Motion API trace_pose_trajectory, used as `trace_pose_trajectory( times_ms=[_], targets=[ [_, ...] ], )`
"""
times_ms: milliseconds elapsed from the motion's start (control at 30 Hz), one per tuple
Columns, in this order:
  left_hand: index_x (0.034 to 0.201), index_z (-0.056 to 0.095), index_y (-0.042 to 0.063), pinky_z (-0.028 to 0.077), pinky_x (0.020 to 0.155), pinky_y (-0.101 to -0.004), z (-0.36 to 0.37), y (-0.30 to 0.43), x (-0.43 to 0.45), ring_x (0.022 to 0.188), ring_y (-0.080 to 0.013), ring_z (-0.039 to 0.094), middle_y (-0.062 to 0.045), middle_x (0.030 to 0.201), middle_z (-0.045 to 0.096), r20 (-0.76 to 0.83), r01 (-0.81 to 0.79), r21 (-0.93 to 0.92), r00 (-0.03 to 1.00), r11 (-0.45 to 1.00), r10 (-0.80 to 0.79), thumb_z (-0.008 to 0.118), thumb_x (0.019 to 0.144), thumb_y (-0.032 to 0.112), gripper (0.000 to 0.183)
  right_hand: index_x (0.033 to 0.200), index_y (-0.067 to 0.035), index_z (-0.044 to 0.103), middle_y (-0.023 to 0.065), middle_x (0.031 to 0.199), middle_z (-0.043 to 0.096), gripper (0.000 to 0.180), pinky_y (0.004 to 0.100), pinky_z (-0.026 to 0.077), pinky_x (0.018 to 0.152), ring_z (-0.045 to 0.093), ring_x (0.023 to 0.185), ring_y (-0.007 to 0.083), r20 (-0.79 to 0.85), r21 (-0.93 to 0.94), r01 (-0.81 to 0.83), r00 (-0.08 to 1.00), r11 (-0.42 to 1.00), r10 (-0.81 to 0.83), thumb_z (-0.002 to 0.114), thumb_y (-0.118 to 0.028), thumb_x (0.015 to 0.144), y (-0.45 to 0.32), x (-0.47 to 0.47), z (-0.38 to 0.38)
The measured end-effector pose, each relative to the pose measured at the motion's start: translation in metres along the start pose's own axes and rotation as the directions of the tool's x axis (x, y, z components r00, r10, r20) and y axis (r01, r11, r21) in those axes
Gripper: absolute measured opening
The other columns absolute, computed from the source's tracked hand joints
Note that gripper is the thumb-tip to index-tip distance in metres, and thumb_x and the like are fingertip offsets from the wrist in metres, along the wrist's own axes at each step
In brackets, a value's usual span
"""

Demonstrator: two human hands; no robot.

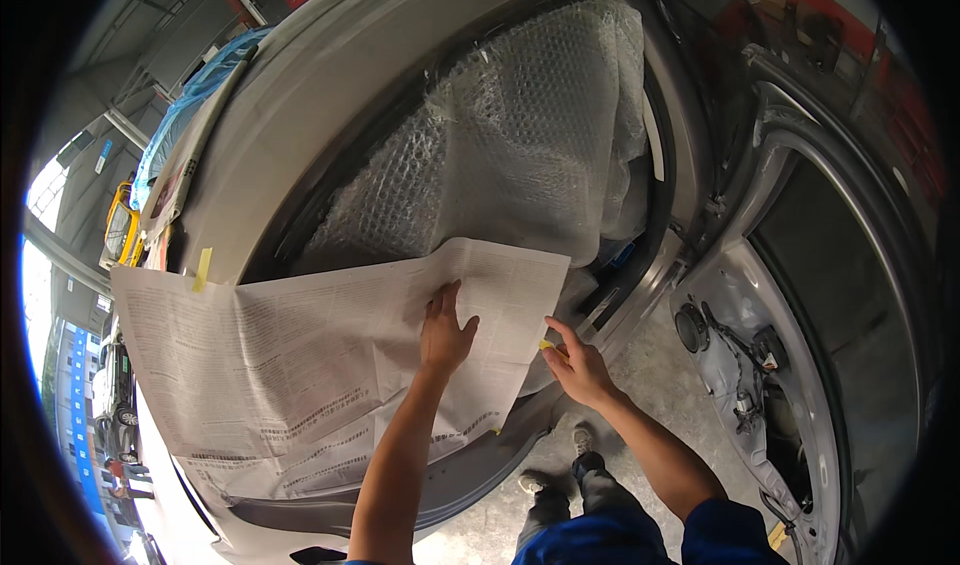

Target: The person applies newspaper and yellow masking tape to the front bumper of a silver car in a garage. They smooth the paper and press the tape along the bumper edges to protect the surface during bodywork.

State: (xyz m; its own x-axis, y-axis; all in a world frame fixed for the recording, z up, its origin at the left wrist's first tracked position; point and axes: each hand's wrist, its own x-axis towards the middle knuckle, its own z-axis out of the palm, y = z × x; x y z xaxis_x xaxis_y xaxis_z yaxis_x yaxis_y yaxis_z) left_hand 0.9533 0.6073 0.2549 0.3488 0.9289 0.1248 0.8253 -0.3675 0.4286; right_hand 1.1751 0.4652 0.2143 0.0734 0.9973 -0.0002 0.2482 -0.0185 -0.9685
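My left hand (448,332) lies flat on a large sheet of newspaper (315,355), thumb held apart from the fingers. The sheet is spread across the lower part of a car's door opening and onto the silver-beige body panel (255,182). A strip of yellow masking tape (201,270) joins its upper left edge to that panel. At the sheet's right edge, my right hand (581,370) pinches a small piece of yellow tape (545,346), its index finger extended to the paper. Clear bubble wrap (517,137) covers the opening above the sheet.
On the right stands an open car door (795,325) with its inner trim off and wiring exposed. A lower door panel (465,482) juts out below the newspaper. My shoes (583,439) are on the concrete floor (667,415). Parked cars (116,385) appear at far left.
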Motion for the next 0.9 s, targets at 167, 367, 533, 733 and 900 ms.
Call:
trace_pose_trajectory(
  times_ms=[167, 367, 533, 733, 900],
  targets=[
    [0.135, 0.060, 0.006, 0.051, 0.102, -0.0445, 0.032, -0.006, 0.024, 0.122, -0.0351, 0.061, -0.016, 0.134, 0.062, 0.022, 0.045, -0.178, 0.999, 0.983, -0.042, 0.081, 0.083, 0.016, 0.058, 0.159, -0.013, 0.028, 0.0042, 0.072, 0.064, 0.061, 0.0351, 0.050, 0.062, 0.063, 0.062, 0.0184, 0.042, -0.156, 0.105, 0.994, 0.982, -0.099, 0.053, -0.017, 0.104, 0.019, 0.035, -0.001],
    [0.131, 0.065, -0.001, 0.057, 0.093, -0.0339, 0.045, -0.006, 0.049, 0.108, -0.0203, 0.070, -0.013, 0.114, 0.073, 0.530, 0.443, -0.590, 0.843, 0.675, -0.091, 0.081, 0.089, 0.014, 0.047, 0.159, -0.008, 0.014, 0.0157, 0.079, 0.070, 0.074, 0.0477, 0.052, 0.062, 0.069, 0.069, 0.0378, 0.178, -0.290, 0.232, 0.966, 0.928, -0.186, 0.054, -0.017, 0.098, 0.023, 0.113, 0.004],
    [0.110, 0.072, -0.003, 0.061, 0.079, -0.0311, 0.062, -0.012, 0.056, 0.089, -0.0170, 0.075, -0.011, 0.100, 0.077, 0.319, 0.334, -0.782, 0.940, 0.526, -0.123, 0.073, 0.095, 0.012, 0.021, 0.160, -0.009, 0.015, 0.0168, 0.075, 0.070, 0.076, 0.0483, 0.053, 0.063, 0.069, 0.067, 0.0387, 0.278, -0.272, 0.247, 0.945, 0.930, -0.169, 0.058, -0.020, 0.098, 0.032, 0.151, 0.016],
    [0.092, 0.074, 0.001, 0.061, 0.071, -0.0317, 0.077, -0.001, 0.047, 0.080, -0.0215, 0.078, -0.011, 0.085, 0.078, -0.049, 0.135, -0.529, 0.981, 0.838, -0.190, 0.071, 0.092, 0.007, 0.007, 0.120, -0.007, 0.064, 0.0188, 0.078, 0.071, 0.030, 0.0479, 0.055, 0.064, 0.071, 0.069, 0.0368, 0.243, -0.382, 0.320, 0.940, 0.867, -0.239, 0.065, -0.023, 0.094, 0.048, 0.169, -0.004],
    [0.099, 0.072, -0.005, 0.060, 0.076, -0.0314, 0.078, 0.011, 0.041, 0.087, -0.0226, 0.077, -0.014, 0.094, 0.078, -0.115, 0.080, -0.462, 0.982, 0.883, -0.149, 0.069, 0.094, 0.005, 0.012, 0.090, -0.003, 0.072, 0.0168, 0.070, 0.070, 0.017, 0.0436, 0.053, 0.056, 0.069, 0.059, 0.0311, 0.210, -0.500, 0.407, 0.913, 0.765, -0.349, 0.065, -0.019, 0.093, 0.064, 0.163, -0.002]
  ],
)
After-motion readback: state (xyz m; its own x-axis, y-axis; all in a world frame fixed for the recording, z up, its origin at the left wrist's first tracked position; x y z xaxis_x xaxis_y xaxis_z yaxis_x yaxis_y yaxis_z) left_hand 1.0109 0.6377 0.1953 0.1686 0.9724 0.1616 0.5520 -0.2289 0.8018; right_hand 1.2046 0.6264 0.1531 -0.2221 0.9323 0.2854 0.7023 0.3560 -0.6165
